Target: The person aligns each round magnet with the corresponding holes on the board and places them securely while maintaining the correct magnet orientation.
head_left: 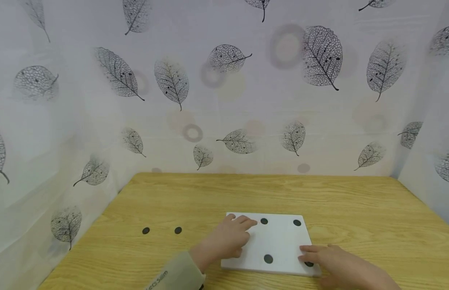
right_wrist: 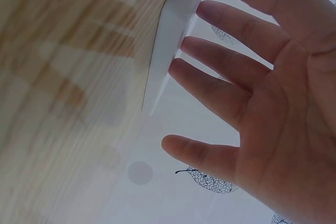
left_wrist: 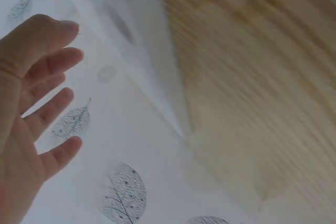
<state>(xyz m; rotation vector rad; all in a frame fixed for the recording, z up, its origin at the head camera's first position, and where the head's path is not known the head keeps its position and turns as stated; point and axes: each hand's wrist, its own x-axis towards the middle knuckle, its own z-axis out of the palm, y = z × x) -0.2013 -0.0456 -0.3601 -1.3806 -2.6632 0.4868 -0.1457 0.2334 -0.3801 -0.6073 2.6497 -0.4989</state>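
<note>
A flat white board (head_left: 282, 237) lies on the wooden table, with several dark round discs on it. My left hand (head_left: 228, 237) is over the board's left part, its fingers loosely bent in the left wrist view. One fingertip is close beside the disc (head_left: 264, 221) near the far edge. At the board's right edge is my right hand (head_left: 336, 262), its fingertips at the near right corner. They partly cover a disc (head_left: 309, 264) there. In the right wrist view its fingers are spread and nearly straight. Neither hand has anything in its grasp.
Two dark discs, a left one (head_left: 146, 230) and a right one (head_left: 178, 230), lie on the table (head_left: 166, 197) left of the board. Pale leaf-print sheets (head_left: 224, 112) hang behind the table and along both sides.
</note>
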